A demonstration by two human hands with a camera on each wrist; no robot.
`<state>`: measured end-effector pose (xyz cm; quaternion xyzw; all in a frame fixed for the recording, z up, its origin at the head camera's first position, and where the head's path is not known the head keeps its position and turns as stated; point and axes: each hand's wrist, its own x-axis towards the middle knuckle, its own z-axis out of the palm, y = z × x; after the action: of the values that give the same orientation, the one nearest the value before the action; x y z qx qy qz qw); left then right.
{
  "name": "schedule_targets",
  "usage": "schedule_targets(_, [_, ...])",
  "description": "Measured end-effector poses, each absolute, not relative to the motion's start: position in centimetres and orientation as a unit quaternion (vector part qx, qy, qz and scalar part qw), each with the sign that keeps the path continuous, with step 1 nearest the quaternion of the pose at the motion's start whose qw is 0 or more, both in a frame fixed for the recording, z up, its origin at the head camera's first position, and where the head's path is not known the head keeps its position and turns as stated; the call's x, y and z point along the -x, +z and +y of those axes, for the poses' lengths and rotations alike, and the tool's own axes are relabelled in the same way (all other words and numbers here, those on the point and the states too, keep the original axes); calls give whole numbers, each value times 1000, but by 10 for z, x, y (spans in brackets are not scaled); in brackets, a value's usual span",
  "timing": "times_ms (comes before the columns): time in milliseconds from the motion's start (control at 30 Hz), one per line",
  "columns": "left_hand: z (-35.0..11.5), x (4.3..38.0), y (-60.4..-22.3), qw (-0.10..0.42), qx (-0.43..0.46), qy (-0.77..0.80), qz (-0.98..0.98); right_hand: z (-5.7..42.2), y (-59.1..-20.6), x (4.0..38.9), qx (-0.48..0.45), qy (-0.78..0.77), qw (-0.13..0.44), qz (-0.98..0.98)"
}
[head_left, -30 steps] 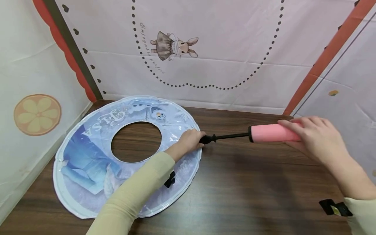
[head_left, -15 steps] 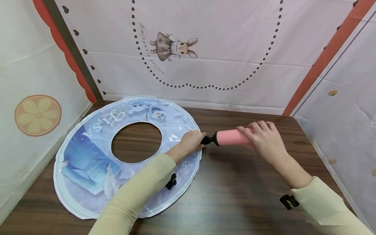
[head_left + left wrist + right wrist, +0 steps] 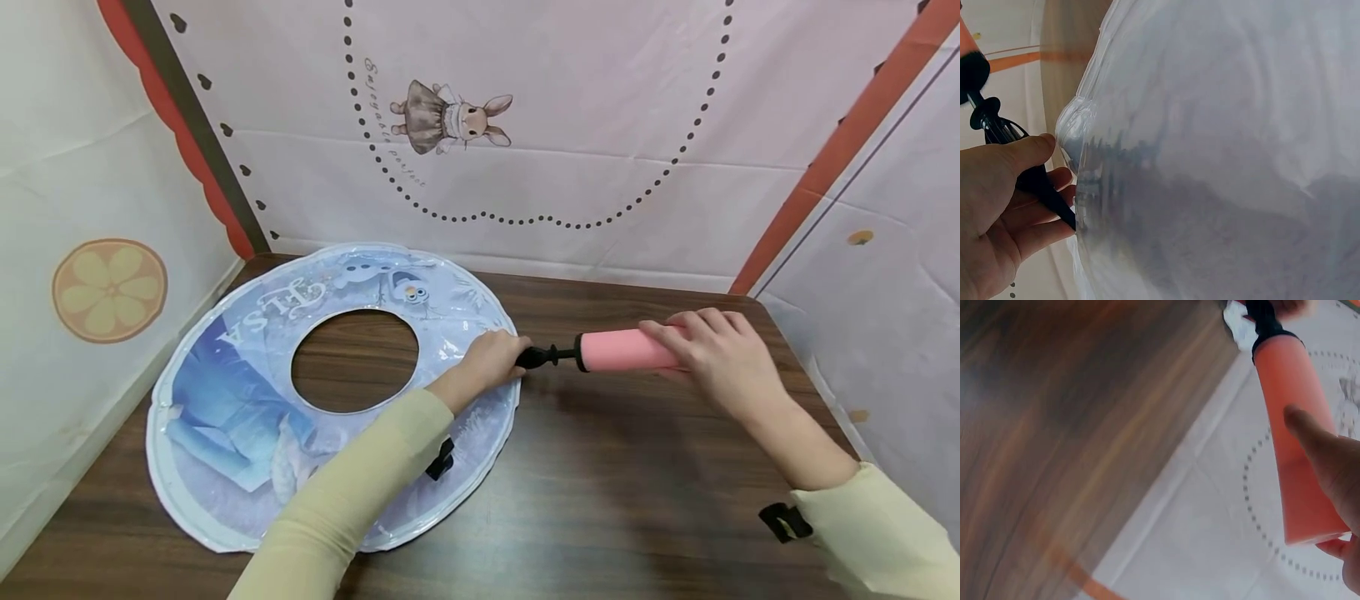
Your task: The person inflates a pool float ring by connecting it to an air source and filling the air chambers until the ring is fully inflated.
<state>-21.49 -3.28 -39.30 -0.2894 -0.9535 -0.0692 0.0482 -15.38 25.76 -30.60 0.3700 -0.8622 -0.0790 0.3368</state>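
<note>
A person's two bare hands work a pink-and-black hand pump point(image 3: 626, 350) over a dark wood-grain bench point(image 3: 600, 508), seen from above. The L hand point(image 3: 491, 360), at the R edge of a big inflatable ring point(image 3: 225, 417), pinches the pump's black tapered end point(image 3: 1054, 203) btwn thumb & fingers. In the L wrist view the tip meets the ring's edge; can't tell if it's inside a valve. A short bit of black rod point(image 3: 567, 354) shows btwn that end and the pink barrel. The R hand point(image 3: 712, 350) grips the barrel's R end, fingers curled round it; the R wrist view shows the thumb laid along its side. So the pump runs L to R, right of the ring, approx. level. The ring lies on the L half of the bench, looks mostly flat w/ a rippled edge, and has a pale blue-purple print incl. a snowman point(image 3: 412, 293) on the far side and upside-down "ELSA" lettering point(image 3: 273, 312); bench shows thru its hole. L forearm, in a pale yellow-green sleeve point(image 3: 360, 483), crosses the ring's near R part. Far side: pale fabric w/ a sideways rabbit print point(image 3: 450, 121); L side: fabric w/ an orange-slice print point(image 3: 110, 290).
</note>
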Motion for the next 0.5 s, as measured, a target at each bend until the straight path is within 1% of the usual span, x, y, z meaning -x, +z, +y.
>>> schedule_targets(133, [-32,215,-393,44,286,-69,-955,285,-289,146,-347,-64,313,-882])
schedule_targets(300, [-31,215,-393,44,274,-64,-959,312,-277,140,-317,-57,319,-891])
schedule_targets(400, [-29,214,-393,45,274,-58,-959,306,-282,141,-329,-61,313,-889])
schedule_targets(500, [-27,213,-393,49,282,-58,-956,283,-295,148,-347,-71,317,-880])
